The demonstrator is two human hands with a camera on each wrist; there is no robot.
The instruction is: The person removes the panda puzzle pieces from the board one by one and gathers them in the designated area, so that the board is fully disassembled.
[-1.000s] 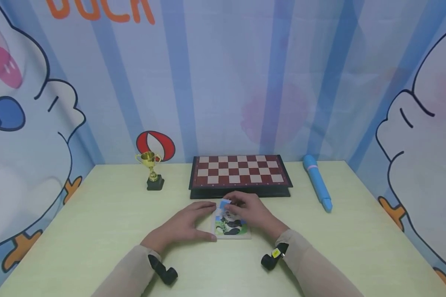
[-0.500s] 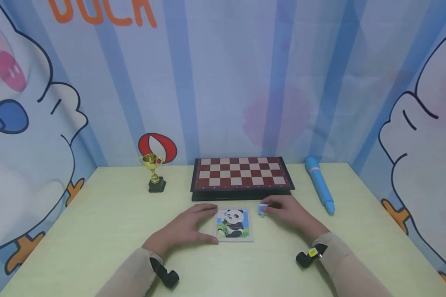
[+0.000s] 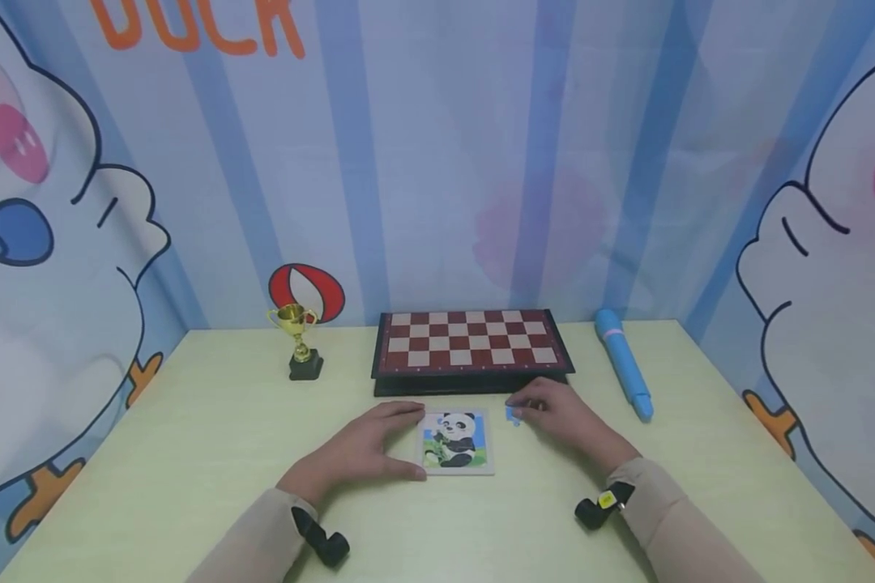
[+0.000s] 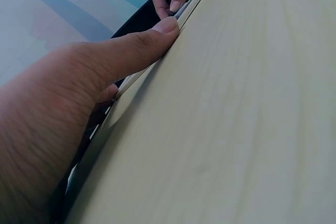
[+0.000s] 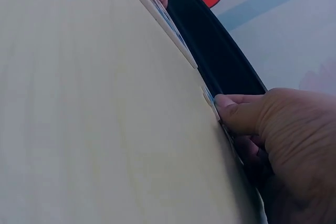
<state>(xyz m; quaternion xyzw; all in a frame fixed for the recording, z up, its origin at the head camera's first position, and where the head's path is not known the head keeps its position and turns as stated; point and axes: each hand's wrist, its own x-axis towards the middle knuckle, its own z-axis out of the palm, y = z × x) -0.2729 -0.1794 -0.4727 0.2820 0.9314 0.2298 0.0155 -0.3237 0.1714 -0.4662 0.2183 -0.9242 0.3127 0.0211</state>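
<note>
A square panda jigsaw puzzle (image 3: 458, 444) in a pale frame lies on the table, its upper left corner showing a pale bare patch. My left hand (image 3: 364, 441) rests at the frame's left side, fingers and thumb fairly straight. The thumb touches the near corner and the fingertips the far one. To the right of the frame, my right hand (image 3: 561, 417) pinches a small blue puzzle piece (image 3: 513, 416) between thumb and fingers. In the right wrist view, the piece (image 5: 210, 100) stands edge-on at the thumb tip, close over the table.
Behind the puzzle stands a black-edged chessboard box (image 3: 474, 344), very near my right fingers. A small gold trophy (image 3: 299, 344) is at the back left. A blue pen-shaped object (image 3: 625, 364) lies at the back right. A printed curtain (image 3: 437, 162) hangs behind the table (image 3: 189, 453).
My right hand has moved right, off the puzzle, with the blue piece between its fingers. In the last half second it has barely shifted. The left hand and the frame stay put.
</note>
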